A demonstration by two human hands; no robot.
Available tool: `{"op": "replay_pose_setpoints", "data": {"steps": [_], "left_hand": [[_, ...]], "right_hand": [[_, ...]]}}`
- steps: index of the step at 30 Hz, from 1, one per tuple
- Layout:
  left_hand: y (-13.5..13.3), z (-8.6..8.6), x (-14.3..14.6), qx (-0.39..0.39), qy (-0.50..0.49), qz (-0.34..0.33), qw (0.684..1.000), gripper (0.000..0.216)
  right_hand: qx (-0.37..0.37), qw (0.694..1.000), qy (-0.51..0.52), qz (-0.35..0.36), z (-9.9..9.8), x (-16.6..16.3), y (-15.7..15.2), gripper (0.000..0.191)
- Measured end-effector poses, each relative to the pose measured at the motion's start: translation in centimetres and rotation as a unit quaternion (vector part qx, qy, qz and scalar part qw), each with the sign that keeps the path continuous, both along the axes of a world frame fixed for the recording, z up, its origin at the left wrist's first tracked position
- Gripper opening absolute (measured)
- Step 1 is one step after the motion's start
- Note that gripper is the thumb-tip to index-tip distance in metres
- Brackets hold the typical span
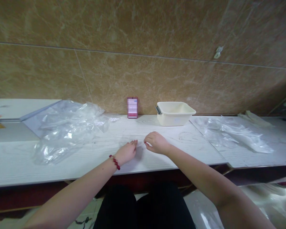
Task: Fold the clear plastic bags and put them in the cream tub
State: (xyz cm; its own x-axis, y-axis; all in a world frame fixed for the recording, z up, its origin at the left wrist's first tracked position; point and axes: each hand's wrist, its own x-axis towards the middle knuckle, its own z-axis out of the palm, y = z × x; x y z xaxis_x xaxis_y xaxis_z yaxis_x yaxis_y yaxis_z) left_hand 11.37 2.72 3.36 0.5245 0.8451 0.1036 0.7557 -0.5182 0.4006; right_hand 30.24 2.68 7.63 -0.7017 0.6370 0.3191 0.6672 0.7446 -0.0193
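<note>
My left hand, with a red bead bracelet at the wrist, is low over the white wood-grain table. Its fingers are stretched out together toward the right and lie close to the tabletop. Just to the right, my right hand is closed in a pinch, thumb against curled fingers. Faint, clear film seems to lie between and behind the fingertips, too thin to make out. What the right fingertips pinch, if anything, is hidden. The two hands are a short gap apart.
Behind my hands a phone leans on the tiled wall. A cream plastic bin with a grey handle stands right of it. Crumpled clear plastic bags lie left beside an open white box. More clear bags lie right.
</note>
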Motion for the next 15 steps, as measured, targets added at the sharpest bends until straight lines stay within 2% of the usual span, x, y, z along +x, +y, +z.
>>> {"op": "replay_pose_setpoints", "data": {"steps": [2, 5, 7, 9, 11, 15], "left_hand": [[0.2, 0.7, -0.3, -0.040, -0.031, 0.013, 0.999, 0.040], [0.7, 2.3, -0.7, -0.110, -0.144, 0.023, 0.983, 0.026], [1.2, 3.8, -1.0, -0.157, -0.219, 0.004, 0.963, 0.018], [1.7, 5.3, -1.2, -0.248, -0.243, -0.042, 0.937, 0.014], [2.2, 6.6, -1.4, -0.341, -0.285, -0.051, 0.894, 0.013], [3.4, 7.8, -1.4, -0.497, -0.425, -0.018, 0.756, 0.021]], "right_hand": [[-0.018, 0.999, 0.029, 0.008, 0.0, 0.0, 0.1, 0.021], [-0.071, 0.989, 0.129, 0.003, -0.3, 0.2, 0.8, 0.024], [-0.126, 0.966, 0.224, -0.021, -0.7, 0.4, 1.6, 0.034], [-0.207, 0.925, 0.318, -0.032, -1.1, 0.7, 2.6, 0.044], [-0.308, 0.870, 0.384, -0.030, -1.3, 1.0, 3.7, 0.053], [-0.476, 0.778, 0.407, -0.047, -0.3, 0.9, 5.0, 0.068]]}}
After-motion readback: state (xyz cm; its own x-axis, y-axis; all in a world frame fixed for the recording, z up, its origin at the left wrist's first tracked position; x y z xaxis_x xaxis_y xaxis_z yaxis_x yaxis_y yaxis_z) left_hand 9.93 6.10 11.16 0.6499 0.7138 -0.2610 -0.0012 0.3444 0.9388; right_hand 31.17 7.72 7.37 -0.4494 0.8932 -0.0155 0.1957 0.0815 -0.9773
